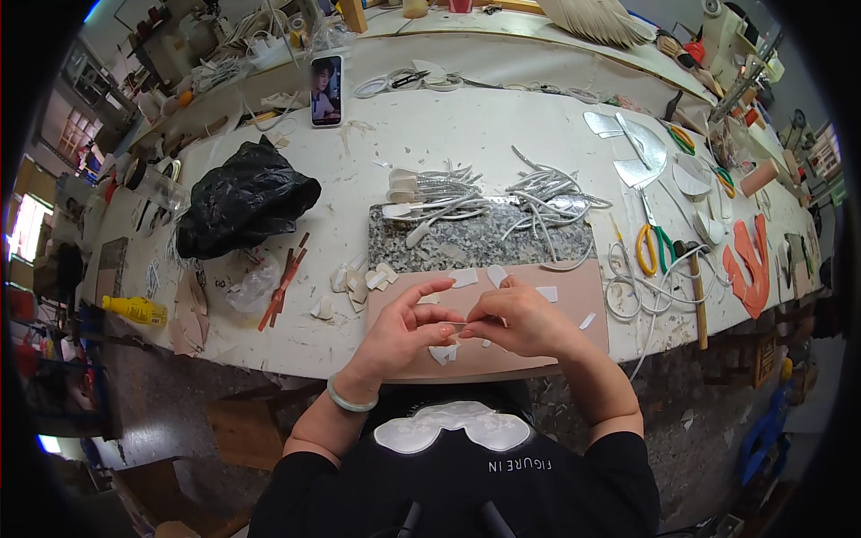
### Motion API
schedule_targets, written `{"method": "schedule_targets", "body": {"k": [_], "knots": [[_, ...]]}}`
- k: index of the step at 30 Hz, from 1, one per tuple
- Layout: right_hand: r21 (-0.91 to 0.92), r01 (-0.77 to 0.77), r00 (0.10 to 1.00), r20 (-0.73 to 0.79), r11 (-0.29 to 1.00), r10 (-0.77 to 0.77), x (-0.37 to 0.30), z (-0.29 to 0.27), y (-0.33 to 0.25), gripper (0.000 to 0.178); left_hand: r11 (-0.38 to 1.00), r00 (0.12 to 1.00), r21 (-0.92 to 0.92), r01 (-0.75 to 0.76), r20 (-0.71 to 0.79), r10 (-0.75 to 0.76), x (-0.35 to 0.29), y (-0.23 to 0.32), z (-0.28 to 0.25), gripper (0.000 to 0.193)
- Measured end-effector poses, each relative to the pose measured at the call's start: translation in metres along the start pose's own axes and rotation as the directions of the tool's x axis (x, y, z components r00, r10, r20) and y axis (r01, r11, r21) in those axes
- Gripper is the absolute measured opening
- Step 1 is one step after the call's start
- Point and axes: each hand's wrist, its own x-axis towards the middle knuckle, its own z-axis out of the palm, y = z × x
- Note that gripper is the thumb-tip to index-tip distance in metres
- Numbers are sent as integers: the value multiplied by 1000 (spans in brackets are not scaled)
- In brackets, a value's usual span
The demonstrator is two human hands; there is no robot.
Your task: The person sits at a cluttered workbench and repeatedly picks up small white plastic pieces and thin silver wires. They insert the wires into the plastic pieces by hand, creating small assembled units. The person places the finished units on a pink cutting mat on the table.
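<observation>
Over a tan board (574,341) at the table's near edge, my two hands meet with fingertips almost touching. My left hand (399,327), a pale bangle on its wrist, pinches a small thin pale piece (458,324) between thumb and fingers. From the other side my right hand (525,316) grips the same piece; its fingers partly hide it. Several small white cut pieces (464,278) lie around them on the board. Just beyond is a speckled granite slab (435,254), with a bundle of silvery cords with pale tabs (448,188) and a second silvery cord bundle (552,202).
At left sit a black plastic bag (247,202), reddish-brown strips (284,282) and a yellow bottle (134,310). A phone (326,91) stands upright at the back. Rightward lie scissors (655,249), loose white cord (628,296), a hammer (698,300) and a coral-coloured piece (747,269).
</observation>
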Motion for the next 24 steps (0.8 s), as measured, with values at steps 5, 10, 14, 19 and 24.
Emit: {"method": "schedule_targets", "body": {"k": [5,10,14,19,24], "knots": [[57,84,981,-179,995,-72,-20,-16,-16,11,981,978,184,-61,-187,96,18,-14,-13,43],[25,116,886,-455,993,-92,-41,-34,-17,9,693,926,687,-221,-75,370,57,-16,-15,24],[-20,93,876,-474,995,-91,-56,-45,-9,10,271,853,895,-355,190,487,79,-26,-14,29],[114,-30,876,-476,993,80,-62,-29,-4,17,259,894,917,-302,178,410,85,-23,-12,27],[169,2,924,-376,986,62,-51,-13,1,16,385,874,859,-338,134,468,73,-22,-8,24]]}}
